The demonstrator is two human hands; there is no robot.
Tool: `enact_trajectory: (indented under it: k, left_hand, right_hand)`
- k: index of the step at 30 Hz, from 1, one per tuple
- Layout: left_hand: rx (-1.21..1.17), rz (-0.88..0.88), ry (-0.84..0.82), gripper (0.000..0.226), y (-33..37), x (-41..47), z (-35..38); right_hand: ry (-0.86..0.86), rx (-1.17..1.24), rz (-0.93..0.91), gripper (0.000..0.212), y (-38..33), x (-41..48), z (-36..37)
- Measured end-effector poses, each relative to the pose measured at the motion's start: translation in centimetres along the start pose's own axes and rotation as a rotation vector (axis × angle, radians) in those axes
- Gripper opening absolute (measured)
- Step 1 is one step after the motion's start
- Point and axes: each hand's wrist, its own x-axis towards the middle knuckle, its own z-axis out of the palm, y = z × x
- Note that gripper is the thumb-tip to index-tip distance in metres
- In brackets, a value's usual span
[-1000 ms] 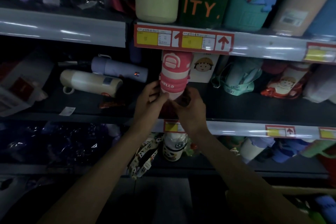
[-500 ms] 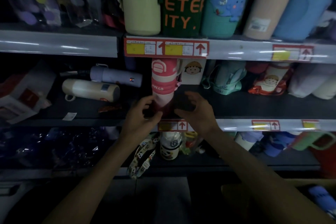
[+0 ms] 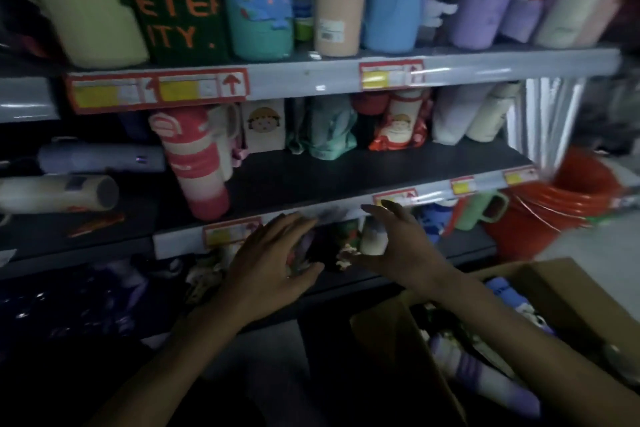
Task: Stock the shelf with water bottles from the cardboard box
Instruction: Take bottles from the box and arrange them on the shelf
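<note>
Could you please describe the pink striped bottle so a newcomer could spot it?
On the middle shelf, below the left red-framed price tags, stands the pink-and-white striped bottle. It alone stands at the shelf's front; the lilac flask and cream flask to its left lie on their sides.

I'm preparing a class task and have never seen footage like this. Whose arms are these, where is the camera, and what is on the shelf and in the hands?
No machine here: a person wears a camera on the head, looking forward and down at their own arms. The left hand and right hand are both open and hold nothing, in front of the shelf. On it stands a pink bottle; left of it a cream bottle and a lilac bottle lie on their sides. The cardboard box at lower right holds a purple bottle among others.
</note>
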Motion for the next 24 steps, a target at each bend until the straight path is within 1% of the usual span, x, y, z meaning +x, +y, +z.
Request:
enact_trajectory:
  k: [3,5,7,11,13,16,17,19,21,22,24]
  left_hand:
    - [0.028,0.044,-0.114,0.074,1.7,1.1,3.4]
    - [0.024,0.064,-0.191,0.076,2.8,2.0,5.6]
    - [0.032,0.097,-0.251,0.075,3.9,2.8,7.8]
    - [0.079,0.184,-0.367,0.072,6.2,3.4,12.6]
    - [0.071,0.179,-0.450,0.071,6.8,3.2,15.3]
    - [0.026,0.147,-0.555,0.071,7.8,3.0,19.7]
    - [0.024,0.147,-0.584,0.069,8.3,2.8,21.2]
    - [0.041,0.175,-0.628,0.067,9.5,2.7,24.0]
    - [0.096,0.217,-0.663,0.068,10.8,2.7,26.7]
    - [0.123,0.228,-0.691,0.069,11.5,2.8,28.1]
    - [0.180,0.243,-0.753,0.071,12.7,3.1,30.7]
  right_hand:
    - [0.042,-0.078,0.051,0.104,5.4,-2.5,-1.4]
    - [0.014,-0.108,0.140,0.110,8.6,-4.1,-2.5]
    - [-0.043,-0.130,0.255,0.104,11.6,-6.1,-3.4]
    - [-0.080,-0.157,0.394,0.086,17.2,-10.8,-4.6]
    - [-0.155,-0.181,0.462,0.083,20.0,-12.6,-3.9]
    - [-0.316,-0.234,0.500,0.096,24.5,-14.6,-1.5]
    - [-0.368,-0.255,0.513,0.097,25.3,-15.4,-1.0]
    - [-0.447,-0.313,0.527,0.091,25.7,-17.4,-0.9]
    - [-0.529,-0.372,0.536,0.080,26.0,-19.2,-0.8]
    - [-0.583,-0.383,0.552,0.079,26.5,-20.0,-0.4]
    - [-0.697,-0.355,0.569,0.083,27.2,-21.0,0.2]
